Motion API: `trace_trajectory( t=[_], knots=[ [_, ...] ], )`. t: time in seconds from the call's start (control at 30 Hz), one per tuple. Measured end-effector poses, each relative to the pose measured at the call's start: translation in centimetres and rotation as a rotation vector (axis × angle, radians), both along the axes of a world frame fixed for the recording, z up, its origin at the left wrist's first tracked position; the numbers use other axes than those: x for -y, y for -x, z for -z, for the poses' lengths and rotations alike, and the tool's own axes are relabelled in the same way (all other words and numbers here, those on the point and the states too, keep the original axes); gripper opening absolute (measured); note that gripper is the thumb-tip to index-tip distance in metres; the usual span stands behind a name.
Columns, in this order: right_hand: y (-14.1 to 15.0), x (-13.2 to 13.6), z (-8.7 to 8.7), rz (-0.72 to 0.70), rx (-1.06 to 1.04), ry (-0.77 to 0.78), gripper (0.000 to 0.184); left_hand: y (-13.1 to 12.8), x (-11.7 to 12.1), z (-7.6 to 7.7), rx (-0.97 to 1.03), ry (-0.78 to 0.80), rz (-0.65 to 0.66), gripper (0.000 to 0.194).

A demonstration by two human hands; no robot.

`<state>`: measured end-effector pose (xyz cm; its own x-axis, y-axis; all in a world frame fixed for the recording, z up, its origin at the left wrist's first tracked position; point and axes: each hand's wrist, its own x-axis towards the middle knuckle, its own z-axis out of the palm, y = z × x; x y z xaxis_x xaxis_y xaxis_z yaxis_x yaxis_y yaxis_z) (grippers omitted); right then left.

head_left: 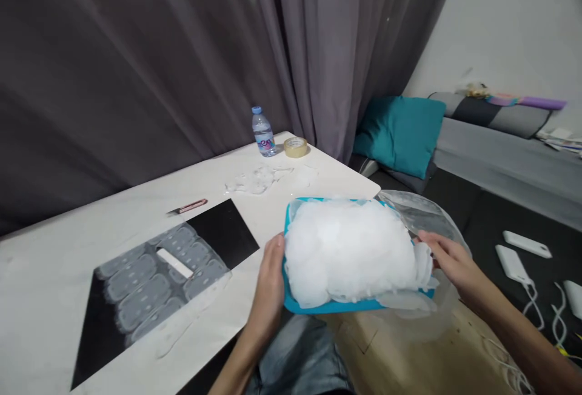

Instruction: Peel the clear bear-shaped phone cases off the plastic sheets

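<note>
A blue tray (334, 307) heaped with white, soft-looking round pieces (350, 249) is held up in front of me, beyond the table's right edge. My left hand (271, 274) is closed on its left rim, thumb on the near side. At the opposite end, my right hand (443, 255) has its fingers bent at the tray's right side, beside several white discs (424, 265). Clear plastic (425, 210), perhaps a bag, spreads behind and below that hand. What exactly the right fingertips grip is partly hidden.
On the white table (150, 201) lie a black board (227, 234) with grey cushion-like shapes, a box cutter (191, 206), white scraps (254, 180), a water bottle (264, 134) and a tape roll (295, 146). White devices with cables (513, 262) rest on the dark sofa at right.
</note>
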<state>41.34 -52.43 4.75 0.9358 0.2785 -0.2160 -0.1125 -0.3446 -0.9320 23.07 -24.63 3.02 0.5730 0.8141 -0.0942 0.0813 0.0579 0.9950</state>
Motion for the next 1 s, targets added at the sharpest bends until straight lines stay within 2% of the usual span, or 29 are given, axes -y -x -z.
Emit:
trace_trajectory(
  t=[0.13, 0.23, 0.37, 0.5, 0.6, 0.7, 0.83, 1.0],
  knots=[
    [-0.7, 4.2, 1.3, 0.088, -0.018, 0.060, 0.062, -2.2, 3.8, 1.0, -0.038, -0.021, 0.158, 0.052],
    [-0.9, 6.9, 2.3, 0.146, -0.023, 0.094, 0.061, -3.0, 6.1, 1.4, -0.050, -0.030, 0.221, 0.058],
    [-1.6, 9.6, 3.2, 0.212, -0.003, 0.157, 0.059, -3.6, 9.0, 2.6, -0.025, -0.039, 0.264, 0.053],
    [-2.7, 10.7, 3.6, 0.235, 0.019, 0.227, 0.061, -4.0, 11.4, 5.4, -0.033, 0.004, 0.221, 0.050],
    [-3.4, 10.9, 4.6, 0.243, 0.064, 0.258, 0.063, -4.3, 12.7, 8.0, -0.070, 0.017, 0.152, 0.050],
    [-4.3, 10.8, 6.7, 0.231, 0.082, 0.266, 0.069, -4.8, 13.3, 10.2, -0.096, 0.023, 0.129, 0.051],
    [-6.5, 10.0, 10.7, 0.229, 0.078, 0.301, 0.080, -6.5, 13.0, 12.7, -0.092, 0.013, 0.131, 0.056],
    [-9.6, 8.4, 15.4, 0.220, 0.098, 0.336, 0.073, -9.3, 12.4, 14.9, -0.071, -0.027, 0.154, 0.056]
  ],
)
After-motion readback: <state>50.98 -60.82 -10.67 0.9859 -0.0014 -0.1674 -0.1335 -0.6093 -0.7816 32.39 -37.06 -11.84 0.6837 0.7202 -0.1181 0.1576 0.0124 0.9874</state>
